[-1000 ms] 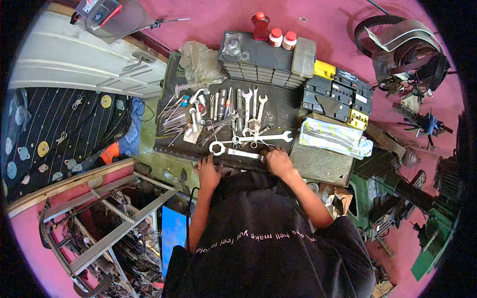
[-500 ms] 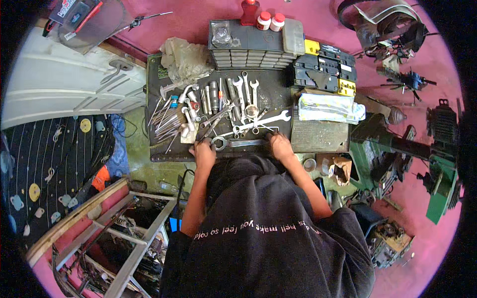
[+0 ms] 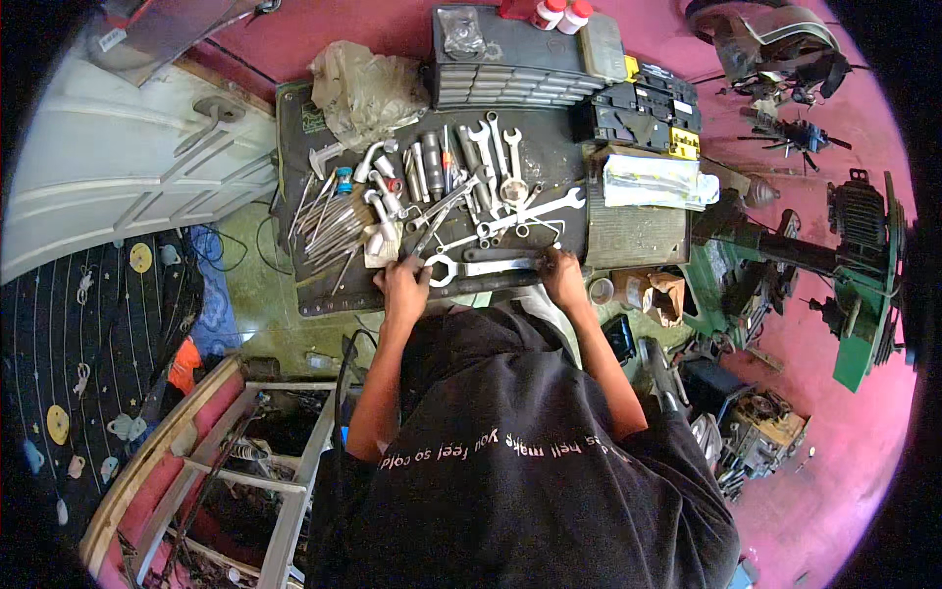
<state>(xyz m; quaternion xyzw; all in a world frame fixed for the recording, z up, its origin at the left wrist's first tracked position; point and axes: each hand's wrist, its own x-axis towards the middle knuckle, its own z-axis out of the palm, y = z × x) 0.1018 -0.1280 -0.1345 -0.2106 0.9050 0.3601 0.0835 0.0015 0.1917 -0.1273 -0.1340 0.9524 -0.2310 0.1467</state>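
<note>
A large combination wrench [image 3: 500,266] lies crosswise at the near side of the dark work mat [image 3: 491,293], its ring end to the left. My left hand [image 3: 403,288] is closed beside that ring, the thumb close to it; what its fingers hold is hidden. At the other end, my right hand [image 3: 563,281] has its fingers curled around the wrench's tip. Just beyond lie another long open-end wrench [image 3: 564,204], several smaller wrenches [image 3: 483,147], sockets [image 3: 433,162] and a bundle of thin metal rods [image 3: 334,231].
A drawer cabinet [image 3: 525,83] stands at the back, beside black cases [image 3: 628,123]. A plastic-wrapped packet [image 3: 653,184] rests on the right-hand board [image 3: 628,240]. Crumpled plastic [image 3: 358,93] lies back left. A green machine [image 3: 859,339] is at far right, a metal frame [image 3: 285,530] lower left.
The view has shifted, so the bench sits slightly higher in the picture. Both hands stay by the ends of the large wrench, whose jaw side now sits a little higher.
</note>
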